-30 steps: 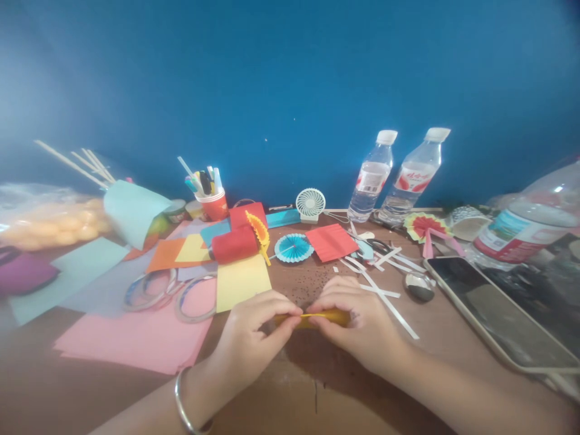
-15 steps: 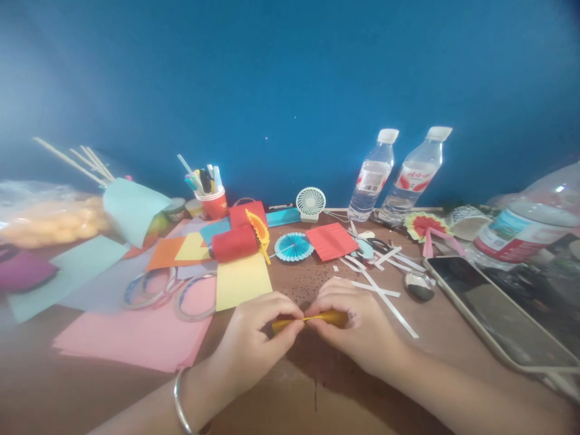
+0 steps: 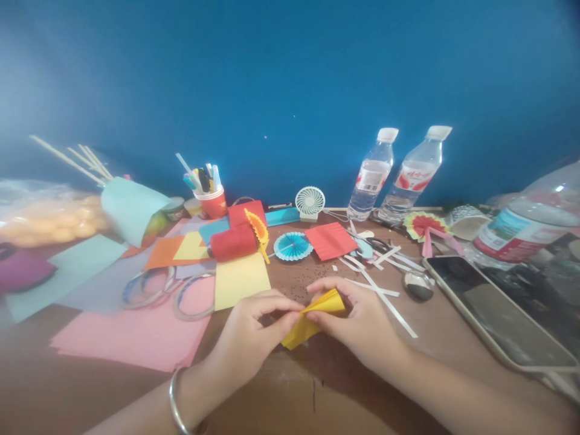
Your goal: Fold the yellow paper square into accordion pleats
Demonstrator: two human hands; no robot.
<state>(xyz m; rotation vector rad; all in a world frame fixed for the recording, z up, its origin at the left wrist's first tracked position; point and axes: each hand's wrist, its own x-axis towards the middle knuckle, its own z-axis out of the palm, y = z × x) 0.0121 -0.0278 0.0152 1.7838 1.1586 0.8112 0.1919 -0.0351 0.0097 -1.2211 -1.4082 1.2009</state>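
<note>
A folded piece of yellow paper [image 3: 302, 332] is pinched between my two hands near the table's front edge. My left hand [image 3: 258, 323] grips it at the middle with thumb and forefinger; a silver bangle [image 3: 177, 402] is on that wrist. On the other side my right hand [image 3: 356, 314] holds the paper's right part, which fans upward in several layers. The fingers partly hide the paper's middle. Just beyond lie a blue pleated paper rosette [image 3: 293, 246], a pleated red paper square [image 3: 331, 241] and a pale yellow sheet [image 3: 242, 283].
Rolls of tape [image 3: 196, 296] rest on pink sheets [image 3: 131, 338] at left. A red spool [image 3: 233, 243], pen cup [image 3: 212, 202] and small fan [image 3: 310, 202] stand farther back. White paper strips [image 3: 385, 302], a phone [image 3: 498, 314] and water bottles [image 3: 370, 175] are at right.
The yellow paper has turned from a thin edge-on strip to show its broad face, its right part tilted up and left part down. Both hands still hold it.
</note>
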